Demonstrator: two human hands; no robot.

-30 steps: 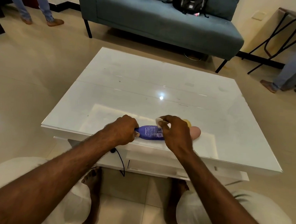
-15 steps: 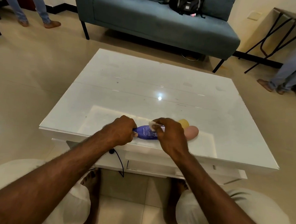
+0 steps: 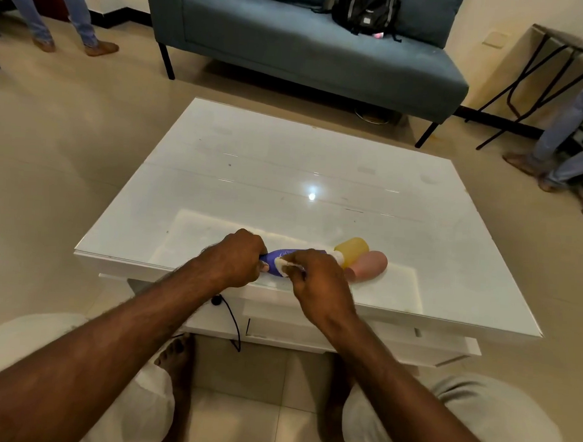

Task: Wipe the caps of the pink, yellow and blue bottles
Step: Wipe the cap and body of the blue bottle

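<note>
Fingers (image 3: 253,252) of my left hand (image 3: 235,258) curl round the left end of the blue bottle (image 3: 274,257), which lies on the tabletop (image 3: 286,173) near its front edge. The white wipe (image 3: 283,263), pinched in my right hand (image 3: 317,279), has slid leftward along the bottle in the last second. It is heading for the cap, I judge, though that is hidden. The yellow bottle (image 3: 351,251) and pink bottle (image 3: 370,264) lie just right, waiting.
</note>
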